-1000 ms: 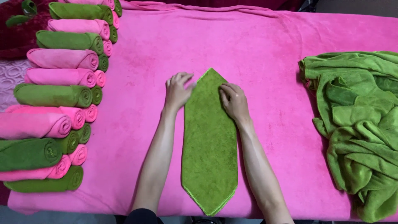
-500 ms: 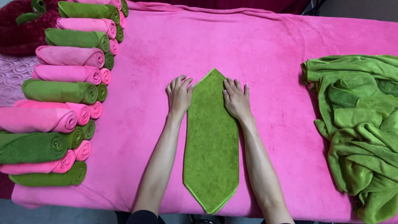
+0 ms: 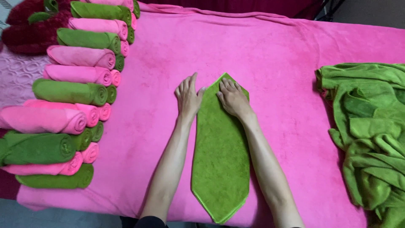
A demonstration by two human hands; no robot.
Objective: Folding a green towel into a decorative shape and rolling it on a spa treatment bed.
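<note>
A: Green towel, folded into a long strip with a point at each end; it lies in the middle of the frame on the pink cover, its long axis running from lower centre up toward the middle

B: And the big things around it?

A: The pink cover fills nearly the whole frame; a heap of loose green towels sits at the right edge, well apart from the strip; a stacked row of rolled towels, pink and green by turns, runs down the left side, with dark red cloth in the upper left corner

B: Where are the hands?

A: Both at the upper tip; the right hand lies flat on the strip itself, fingers spread, nothing grasped; the left hand is open too, palm down, mostly on the pink cover with its inner edge touching the strip's left slant

B: So which way does the cloth lie from them?

A: It stretches back toward the bottom of the frame, between the two forearms; the right hand is the one nearer, being on it

B: Any packages, labels or signs?

A: None that I can see
</note>
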